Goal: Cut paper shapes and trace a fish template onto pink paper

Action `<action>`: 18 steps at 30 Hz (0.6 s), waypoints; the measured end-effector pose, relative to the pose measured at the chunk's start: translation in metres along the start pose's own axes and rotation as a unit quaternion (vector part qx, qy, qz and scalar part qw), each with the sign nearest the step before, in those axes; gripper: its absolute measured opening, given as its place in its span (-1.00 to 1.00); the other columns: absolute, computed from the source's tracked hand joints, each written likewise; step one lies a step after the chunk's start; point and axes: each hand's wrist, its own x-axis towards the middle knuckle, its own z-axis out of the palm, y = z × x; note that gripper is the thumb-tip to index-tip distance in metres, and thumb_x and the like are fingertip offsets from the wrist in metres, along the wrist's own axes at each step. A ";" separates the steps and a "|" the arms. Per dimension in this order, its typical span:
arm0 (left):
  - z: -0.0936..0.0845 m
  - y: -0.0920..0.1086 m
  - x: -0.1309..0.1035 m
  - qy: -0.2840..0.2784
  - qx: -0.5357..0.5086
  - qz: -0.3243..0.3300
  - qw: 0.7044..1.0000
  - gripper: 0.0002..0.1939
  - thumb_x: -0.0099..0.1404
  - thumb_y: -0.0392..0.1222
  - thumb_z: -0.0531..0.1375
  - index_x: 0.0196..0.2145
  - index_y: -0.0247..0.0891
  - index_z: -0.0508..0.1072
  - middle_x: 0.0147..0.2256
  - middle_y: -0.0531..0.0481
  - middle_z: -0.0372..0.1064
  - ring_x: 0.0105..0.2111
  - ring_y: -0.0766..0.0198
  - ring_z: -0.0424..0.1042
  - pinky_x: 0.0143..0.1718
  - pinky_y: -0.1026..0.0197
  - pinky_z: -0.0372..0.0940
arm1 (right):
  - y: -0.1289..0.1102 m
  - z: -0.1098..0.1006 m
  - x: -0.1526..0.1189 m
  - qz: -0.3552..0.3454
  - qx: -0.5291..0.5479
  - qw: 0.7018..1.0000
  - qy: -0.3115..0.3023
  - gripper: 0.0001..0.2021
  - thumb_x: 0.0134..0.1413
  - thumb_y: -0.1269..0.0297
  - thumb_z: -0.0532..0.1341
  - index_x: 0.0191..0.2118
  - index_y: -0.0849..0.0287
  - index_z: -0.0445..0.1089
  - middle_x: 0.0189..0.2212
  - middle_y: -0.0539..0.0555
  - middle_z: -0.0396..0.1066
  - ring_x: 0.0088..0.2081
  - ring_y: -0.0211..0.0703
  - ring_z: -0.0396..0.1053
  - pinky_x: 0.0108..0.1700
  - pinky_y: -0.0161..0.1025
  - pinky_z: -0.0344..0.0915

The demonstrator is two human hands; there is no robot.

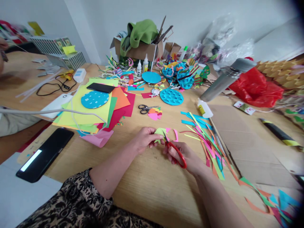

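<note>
Head view: fingers of the right hand (188, 155) curl around red-handled scissors (176, 148), blades at the light-green paper (159, 132) pinched by the left hand's (144, 139) fingers; beyond them on the desk (142, 183) lie colored cutouts (155, 116), then black-handled scissors (147, 108).

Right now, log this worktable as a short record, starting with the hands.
left hand: holds light-green paper
right hand: holds red-handled scissors, blades at the paper
black-handled scissors: lying beside cut paper shapes
paper stack: left of the hands; phone and blue disc on top
paper strips: loose, right of the hands
</note>
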 end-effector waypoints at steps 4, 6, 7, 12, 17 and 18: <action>0.000 0.000 -0.001 0.000 -0.003 -0.004 1.000 -0.73 -0.03 -0.10 0.34 -0.44 -0.37 0.48 -0.53 -0.02 0.45 -0.66 0.50 0.20 -0.71 0.39 -0.07 | 0.000 0.000 0.000 0.000 0.007 1.000 -0.002 -0.45 -0.05 -0.28 0.22 -0.45 0.21 0.26 -0.63 -0.02 0.25 -0.62 -0.33 0.19 -0.58 -0.36 0.08; 0.000 0.000 -0.001 0.000 -0.007 -0.007 1.000 -0.72 -0.03 -0.10 0.34 -0.43 -0.37 0.48 -0.53 -0.02 0.45 -0.66 0.50 0.20 -0.70 0.39 -0.07 | 0.000 0.000 0.000 0.000 0.011 1.000 -0.004 -0.46 -0.05 -0.27 0.22 -0.44 0.21 0.26 -0.64 -0.04 0.24 -0.62 -0.34 0.17 -0.58 -0.36 0.07; 0.000 0.000 0.000 0.001 -0.008 -0.009 1.000 -0.72 -0.04 -0.10 0.34 -0.44 -0.37 0.48 -0.53 -0.02 0.45 -0.67 0.50 0.20 -0.70 0.39 -0.07 | 0.000 0.000 0.000 0.000 0.013 1.000 -0.005 -0.46 -0.05 -0.27 0.22 -0.43 0.21 0.26 -0.64 -0.05 0.23 -0.63 -0.34 0.17 -0.59 -0.36 0.07; 0.001 0.001 0.000 0.013 -0.015 -0.015 1.000 -0.72 -0.06 -0.11 0.35 -0.44 -0.37 0.48 -0.55 0.00 0.43 -0.68 0.50 0.20 -0.71 0.39 -0.07 | 0.001 -0.001 -0.001 0.003 0.010 1.000 -0.007 -0.46 -0.06 -0.27 0.23 -0.48 0.20 0.23 -0.65 -0.05 0.22 -0.63 -0.34 0.17 -0.59 -0.36 0.06; 0.002 0.001 0.000 0.015 -0.008 -0.011 1.000 -0.71 -0.05 -0.11 0.35 -0.42 -0.39 0.48 -0.56 0.00 0.42 -0.68 0.50 0.20 -0.71 0.39 -0.06 | 0.000 -0.001 -0.001 0.005 0.009 1.000 -0.004 -0.45 -0.07 -0.28 0.23 -0.46 0.21 0.25 -0.64 -0.04 0.25 -0.62 -0.34 0.18 -0.58 -0.36 0.07; 0.002 0.001 -0.001 0.015 -0.005 -0.009 1.000 -0.72 -0.04 -0.11 0.34 -0.42 -0.39 0.48 -0.56 0.00 0.42 -0.68 0.50 0.20 -0.71 0.39 -0.05 | 0.000 0.000 -0.001 0.004 0.009 1.000 -0.005 -0.45 -0.07 -0.27 0.24 -0.45 0.22 0.26 -0.64 -0.04 0.25 -0.62 -0.33 0.19 -0.58 -0.36 0.07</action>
